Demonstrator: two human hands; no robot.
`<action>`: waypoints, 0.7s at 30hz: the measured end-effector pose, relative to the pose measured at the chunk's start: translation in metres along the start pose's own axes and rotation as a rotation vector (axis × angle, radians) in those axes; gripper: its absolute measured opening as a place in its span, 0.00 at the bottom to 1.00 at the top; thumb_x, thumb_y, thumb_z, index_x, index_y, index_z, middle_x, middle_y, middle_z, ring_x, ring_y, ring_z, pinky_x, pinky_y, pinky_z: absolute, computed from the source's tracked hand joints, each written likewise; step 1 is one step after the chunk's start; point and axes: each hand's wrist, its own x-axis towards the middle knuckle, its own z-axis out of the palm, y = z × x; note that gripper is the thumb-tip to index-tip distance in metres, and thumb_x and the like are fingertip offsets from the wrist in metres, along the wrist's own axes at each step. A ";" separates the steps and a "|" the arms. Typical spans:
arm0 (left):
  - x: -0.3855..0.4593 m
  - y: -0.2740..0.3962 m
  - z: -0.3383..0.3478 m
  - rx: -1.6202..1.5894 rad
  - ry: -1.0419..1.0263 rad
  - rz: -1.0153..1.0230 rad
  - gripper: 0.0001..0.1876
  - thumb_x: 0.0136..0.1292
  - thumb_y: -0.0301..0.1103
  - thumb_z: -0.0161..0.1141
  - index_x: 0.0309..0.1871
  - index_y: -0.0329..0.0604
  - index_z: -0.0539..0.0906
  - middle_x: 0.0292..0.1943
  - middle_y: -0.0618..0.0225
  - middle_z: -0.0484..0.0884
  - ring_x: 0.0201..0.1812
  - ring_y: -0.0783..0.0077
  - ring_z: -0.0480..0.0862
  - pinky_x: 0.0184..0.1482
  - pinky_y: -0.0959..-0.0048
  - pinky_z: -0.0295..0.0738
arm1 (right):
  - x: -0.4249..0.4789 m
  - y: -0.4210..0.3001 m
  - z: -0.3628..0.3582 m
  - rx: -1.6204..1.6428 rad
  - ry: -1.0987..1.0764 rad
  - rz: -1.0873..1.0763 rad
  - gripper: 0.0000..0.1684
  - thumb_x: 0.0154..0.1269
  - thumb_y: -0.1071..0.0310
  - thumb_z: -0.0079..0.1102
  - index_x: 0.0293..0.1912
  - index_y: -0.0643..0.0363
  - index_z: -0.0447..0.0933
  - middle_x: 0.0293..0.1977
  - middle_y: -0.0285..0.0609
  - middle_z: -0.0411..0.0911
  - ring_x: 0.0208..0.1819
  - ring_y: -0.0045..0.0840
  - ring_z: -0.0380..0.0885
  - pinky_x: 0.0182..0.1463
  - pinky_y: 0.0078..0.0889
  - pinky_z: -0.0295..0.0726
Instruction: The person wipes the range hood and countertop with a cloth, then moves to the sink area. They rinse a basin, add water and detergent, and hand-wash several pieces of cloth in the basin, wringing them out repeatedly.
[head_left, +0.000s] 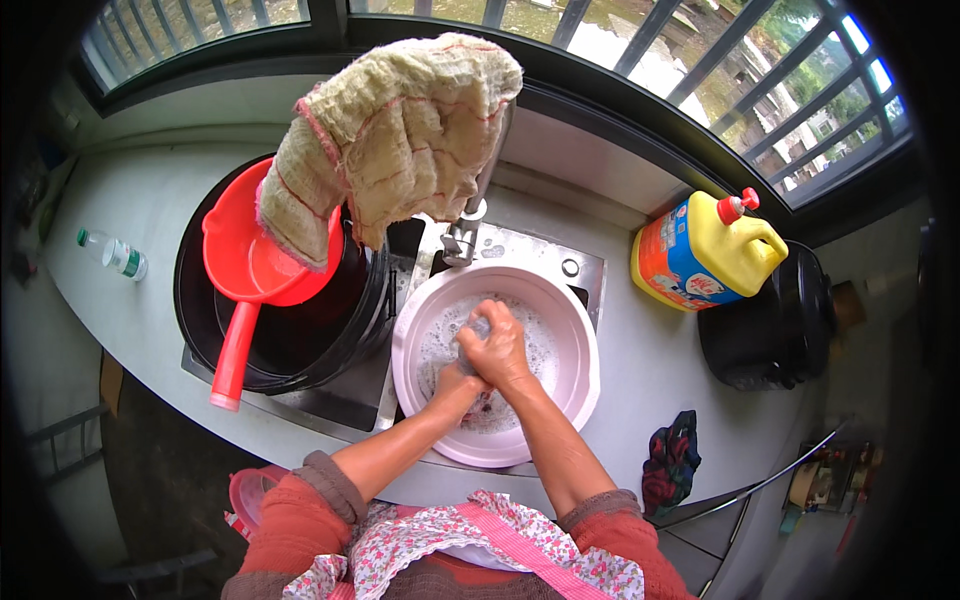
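A pale pink plastic basin (577, 360) stands over the sink in front of me, with foamy water (541, 322) in it. Above the suds my right hand (501, 343) is closed around a wet greyish cloth (474, 334). My left hand (454, 386) grips the same cloth lower down, close against the right wrist. Part of the cloth is hidden by my fingers, and its lower end meets the water. Some darker reddish fabric (484, 409) shows in the water below my wrists.
A cream cloth (420, 127) drapes over the faucet (459, 240). Left of the basin, a red dipper (238, 352) rests on a large black bucket (196, 315). A plastic bottle (116, 253) lies farther left. On the right are a yellow detergent jug (705, 247), a black container (765, 337) and a dark crumpled cloth (670, 465).
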 end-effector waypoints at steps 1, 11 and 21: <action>0.001 0.000 0.002 0.084 0.029 0.020 0.13 0.46 0.28 0.64 0.37 0.34 0.80 0.29 0.66 0.81 0.30 0.73 0.80 0.30 0.73 0.72 | 0.000 0.006 0.003 -0.055 0.024 0.009 0.13 0.49 0.65 0.62 0.35 0.59 0.74 0.38 0.52 0.75 0.39 0.50 0.76 0.45 0.41 0.77; -0.042 0.049 -0.012 0.963 0.115 0.477 0.34 0.47 0.38 0.69 0.56 0.29 0.70 0.37 0.53 0.84 0.36 0.63 0.85 0.41 0.66 0.79 | -0.067 0.002 -0.035 0.694 -0.041 0.342 0.33 0.61 0.61 0.68 0.59 0.68 0.67 0.41 0.47 0.77 0.36 0.23 0.78 0.30 0.23 0.79; -0.096 0.071 -0.016 0.671 -0.038 0.618 0.24 0.54 0.31 0.64 0.54 0.31 0.75 0.35 0.58 0.85 0.32 0.66 0.87 0.27 0.77 0.75 | -0.102 -0.032 -0.070 1.148 -0.044 0.301 0.34 0.65 0.63 0.64 0.64 0.63 0.61 0.44 0.48 0.75 0.41 0.27 0.79 0.36 0.31 0.85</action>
